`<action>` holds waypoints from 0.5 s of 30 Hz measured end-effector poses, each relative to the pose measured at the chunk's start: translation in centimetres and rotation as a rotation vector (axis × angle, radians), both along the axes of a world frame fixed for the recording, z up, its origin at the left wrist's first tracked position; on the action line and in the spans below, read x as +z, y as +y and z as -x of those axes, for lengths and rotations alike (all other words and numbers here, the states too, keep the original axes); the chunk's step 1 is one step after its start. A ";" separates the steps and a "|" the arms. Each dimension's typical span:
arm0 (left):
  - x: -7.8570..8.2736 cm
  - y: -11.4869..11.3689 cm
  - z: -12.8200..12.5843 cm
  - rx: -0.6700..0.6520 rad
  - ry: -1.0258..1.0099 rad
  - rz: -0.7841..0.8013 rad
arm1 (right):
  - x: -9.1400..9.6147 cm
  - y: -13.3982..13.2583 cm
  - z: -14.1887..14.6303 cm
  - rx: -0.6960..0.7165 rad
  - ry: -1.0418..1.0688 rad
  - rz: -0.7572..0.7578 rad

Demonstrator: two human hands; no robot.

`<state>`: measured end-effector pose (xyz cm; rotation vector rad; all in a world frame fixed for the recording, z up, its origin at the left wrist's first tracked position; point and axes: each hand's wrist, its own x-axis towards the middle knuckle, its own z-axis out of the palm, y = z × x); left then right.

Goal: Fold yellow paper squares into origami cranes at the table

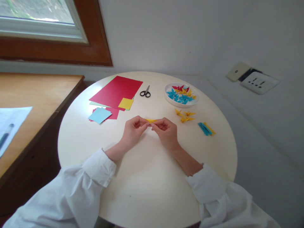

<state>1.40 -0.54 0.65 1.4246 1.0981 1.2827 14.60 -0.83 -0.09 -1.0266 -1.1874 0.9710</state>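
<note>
My left hand [133, 130] and my right hand [166, 130] meet over the middle of the round white table [147, 177]. Both pinch a small folded yellow paper piece [150, 120] between their fingertips, left hand on its left end, right hand on its right end. Three folded yellow paper cranes [185, 115] lie just right of my right hand. Further right lie folded blue and yellow paper strips [206, 129].
A white dish [181, 100] holds several red, blue and yellow paper cranes. Black scissors [145, 92] lie behind my hands. Red sheet [116, 91], small yellow square [125, 103] and light blue square [99, 115] sit at left. A wooden desk [35, 95] stands beside the table.
</note>
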 end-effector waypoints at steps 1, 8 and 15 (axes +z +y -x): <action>0.0 0.0 0.0 -0.003 -0.004 -0.002 | 0.0 0.0 0.0 0.001 -0.004 -0.002; -0.2 0.0 0.0 -0.007 -0.017 -0.020 | 0.1 0.0 -0.3 0.006 -0.004 -0.002; 0.3 0.1 -0.1 -0.076 -0.001 0.078 | -0.1 -0.1 -0.8 0.096 -0.044 0.003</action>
